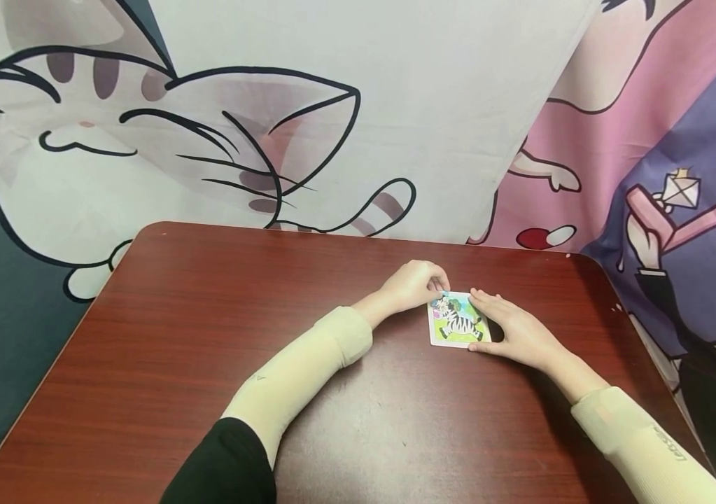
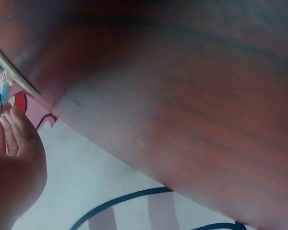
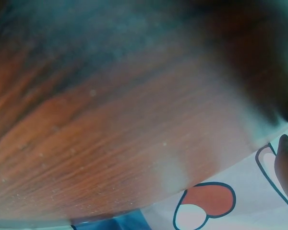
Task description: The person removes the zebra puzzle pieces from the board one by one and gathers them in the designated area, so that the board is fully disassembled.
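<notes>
A square zebra picture board with a white border lies flat toward the far right of the table. At its upper left corner my left hand bends over, thumb and fingertips together. The left wrist view shows those fingertips pinching a thin blue-and-white piece, seen nearly edge-on. My right hand rests along the board's right side, fingers straight at the upper right corner and thumb on the lower right corner. Only a sliver of the right hand shows in the right wrist view.
The dark red-brown wooden table has rounded far corners. Behind its far edge hangs a cloth backdrop with a cartoon cat and other figures. Pale sleeves cover both forearms.
</notes>
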### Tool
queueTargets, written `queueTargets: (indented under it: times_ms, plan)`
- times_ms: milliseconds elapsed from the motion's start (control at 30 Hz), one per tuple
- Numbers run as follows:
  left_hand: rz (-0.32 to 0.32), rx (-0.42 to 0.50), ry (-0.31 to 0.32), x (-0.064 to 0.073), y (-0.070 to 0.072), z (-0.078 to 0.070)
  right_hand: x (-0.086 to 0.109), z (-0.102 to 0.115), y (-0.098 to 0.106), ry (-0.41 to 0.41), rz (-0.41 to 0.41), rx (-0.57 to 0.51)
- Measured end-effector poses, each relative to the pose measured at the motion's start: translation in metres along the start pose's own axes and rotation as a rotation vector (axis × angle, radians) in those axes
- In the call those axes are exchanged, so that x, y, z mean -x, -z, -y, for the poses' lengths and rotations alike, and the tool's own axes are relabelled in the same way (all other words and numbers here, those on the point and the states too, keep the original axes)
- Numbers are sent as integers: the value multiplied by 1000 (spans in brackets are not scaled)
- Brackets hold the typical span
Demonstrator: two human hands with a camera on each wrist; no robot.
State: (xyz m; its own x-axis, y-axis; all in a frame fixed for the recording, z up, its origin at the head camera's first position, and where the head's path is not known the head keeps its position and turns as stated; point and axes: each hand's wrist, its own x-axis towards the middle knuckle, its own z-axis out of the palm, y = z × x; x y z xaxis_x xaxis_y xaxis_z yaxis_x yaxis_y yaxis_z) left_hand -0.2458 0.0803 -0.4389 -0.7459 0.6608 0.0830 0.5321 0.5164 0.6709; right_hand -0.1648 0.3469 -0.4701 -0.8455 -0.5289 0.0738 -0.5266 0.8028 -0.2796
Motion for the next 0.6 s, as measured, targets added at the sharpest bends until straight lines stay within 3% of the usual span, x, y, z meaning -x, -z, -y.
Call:
queueTargets:
  times_ms: [300,600]
  plan:
    - [9,51,6,14,27,10,-1,2,3,-19,27,-3]
    - [62,25,54,44,63,38,1,1,2,-8,14,8]
